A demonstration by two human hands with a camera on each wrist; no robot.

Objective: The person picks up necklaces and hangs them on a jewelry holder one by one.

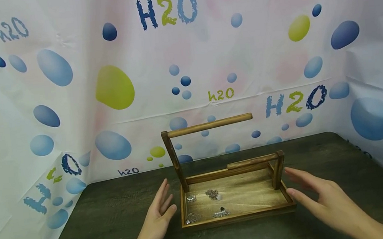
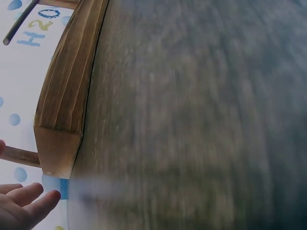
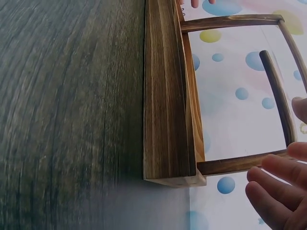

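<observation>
A wooden jewelry stand point(image 1: 239, 217) rests on the dark table, a shallow tray with a tall post and bar on the left and a shorter one on the right. Inside lie a bunched chain point(image 1: 212, 194), a bracelet-like silvery piece point(image 1: 221, 213), thin hoops point(image 1: 193, 218) and a small silvery piece point(image 1: 192, 198). My left hand point(image 1: 158, 213) is beside the stand's left end, fingers extended and holding nothing. Off its right end, my right hand point(image 1: 327, 198) has its fingers extended toward the short post point(image 1: 278, 169). In the right wrist view, fingers point(image 3: 276, 191) overlap a post.
The dark wood-grain table point(image 1: 116, 203) spreads around the stand. Behind it and along both sides hangs a white sheet point(image 1: 205, 49) printed with blue and green drops and H2O lettering.
</observation>
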